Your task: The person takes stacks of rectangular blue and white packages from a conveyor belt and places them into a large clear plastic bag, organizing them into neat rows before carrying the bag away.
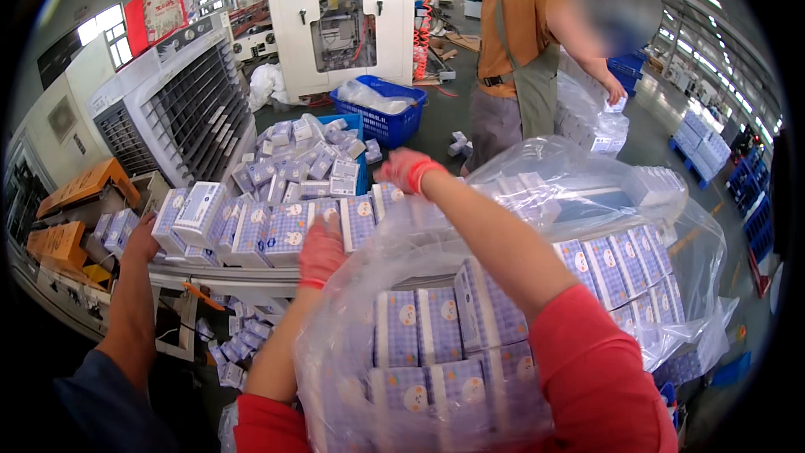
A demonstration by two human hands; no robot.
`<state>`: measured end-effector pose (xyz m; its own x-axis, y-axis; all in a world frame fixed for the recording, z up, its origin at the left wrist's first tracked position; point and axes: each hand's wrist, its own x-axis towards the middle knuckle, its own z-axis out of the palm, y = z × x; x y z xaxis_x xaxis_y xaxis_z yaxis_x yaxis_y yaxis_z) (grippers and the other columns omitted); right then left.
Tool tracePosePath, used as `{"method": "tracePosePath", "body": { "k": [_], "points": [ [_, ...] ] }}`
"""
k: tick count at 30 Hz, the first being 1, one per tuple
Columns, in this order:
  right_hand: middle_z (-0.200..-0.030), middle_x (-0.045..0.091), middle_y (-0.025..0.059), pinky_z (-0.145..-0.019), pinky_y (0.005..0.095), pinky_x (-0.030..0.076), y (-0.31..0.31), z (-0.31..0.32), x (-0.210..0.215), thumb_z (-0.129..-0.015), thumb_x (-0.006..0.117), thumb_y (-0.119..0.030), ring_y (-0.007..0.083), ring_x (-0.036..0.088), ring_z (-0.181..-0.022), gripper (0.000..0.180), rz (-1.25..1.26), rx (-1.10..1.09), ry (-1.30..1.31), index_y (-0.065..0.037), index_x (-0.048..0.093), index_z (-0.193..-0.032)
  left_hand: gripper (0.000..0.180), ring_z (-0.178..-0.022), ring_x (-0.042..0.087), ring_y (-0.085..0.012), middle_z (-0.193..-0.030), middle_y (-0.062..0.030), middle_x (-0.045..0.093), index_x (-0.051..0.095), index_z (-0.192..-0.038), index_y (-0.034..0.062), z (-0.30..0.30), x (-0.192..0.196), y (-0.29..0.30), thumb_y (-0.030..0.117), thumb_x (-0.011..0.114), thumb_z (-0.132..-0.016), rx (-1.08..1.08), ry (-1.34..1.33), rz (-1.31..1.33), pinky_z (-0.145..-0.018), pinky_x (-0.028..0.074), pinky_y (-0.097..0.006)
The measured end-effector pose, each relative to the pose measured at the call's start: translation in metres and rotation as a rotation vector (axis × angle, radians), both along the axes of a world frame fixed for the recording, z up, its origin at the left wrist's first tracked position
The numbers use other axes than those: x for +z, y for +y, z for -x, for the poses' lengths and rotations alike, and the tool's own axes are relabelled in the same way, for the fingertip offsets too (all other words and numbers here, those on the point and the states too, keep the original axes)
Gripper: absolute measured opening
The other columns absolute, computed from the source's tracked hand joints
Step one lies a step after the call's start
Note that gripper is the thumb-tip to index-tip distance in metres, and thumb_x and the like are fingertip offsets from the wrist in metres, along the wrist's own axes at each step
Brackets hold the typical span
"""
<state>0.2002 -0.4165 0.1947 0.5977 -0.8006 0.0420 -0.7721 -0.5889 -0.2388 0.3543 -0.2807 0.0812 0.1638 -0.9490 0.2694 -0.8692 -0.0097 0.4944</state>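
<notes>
My left hand (pixel 323 253), in a thin pink-red glove, lies with outstretched fingers against a row of purple-checked tissue packs (pixel 287 233). My right hand (pixel 404 171), gloved alike, is over the far side of the row, just above a pack (pixel 386 196) at its right end. Its fingers are blurred, so its grip is unclear. Below my right forearm, a large clear plastic bag (pixel 335 327) holds stacked packs (pixel 436 323) with white animal faces. At the left, a co-worker's bare hand (pixel 142 239) touches the row's left end.
Behind the row, loose small packs (pixel 293 159) are heaped in a blue crate (pixel 362 176). More packs (pixel 243 342) lie under the table's edge. A slatted cooler (pixel 197 109) stands left, a blue basket (pixel 381 122) behind. Another person (pixel 516 50) in an apron handles wrapped packs (pixel 591 122).
</notes>
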Motion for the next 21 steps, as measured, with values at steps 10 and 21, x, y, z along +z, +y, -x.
{"method": "tracePosePath", "body": {
  "k": [10, 21],
  "points": [
    [-0.127, 0.029, 0.0207, -0.095, 0.0365, 0.028, 0.003, 0.01, -0.047, -0.059, 0.055, -0.063, 0.0299, 0.032, -0.117, 0.097, -0.477, -0.347, 0.2, -0.001, 0.024, -0.127, 0.078, -0.117, 0.03, -0.0343, -0.131, -0.0201, 0.021, 0.026, -0.128, 0.0176, 0.036, 0.011, -0.015, 0.054, 0.055, -0.066, 0.078, -0.105, -0.063, -0.094, 0.027, -0.038],
    [-0.114, 0.045, 0.0198, -0.087, 0.032, 0.036, 0.03, 0.044, 0.006, -0.05, 0.071, -0.05, 0.0294, 0.044, -0.106, 0.096, -0.241, -0.161, -0.316, -0.002, 0.03, -0.123, 0.107, -0.115, 0.032, -0.0281, -0.125, -0.0237, 0.029, 0.003, -0.129, -0.0004, 0.018, 0.021, -0.026, 0.033, 0.074, -0.057, -0.133, 0.52, 0.28, -0.095, 0.027, -0.029]
  ]
}}
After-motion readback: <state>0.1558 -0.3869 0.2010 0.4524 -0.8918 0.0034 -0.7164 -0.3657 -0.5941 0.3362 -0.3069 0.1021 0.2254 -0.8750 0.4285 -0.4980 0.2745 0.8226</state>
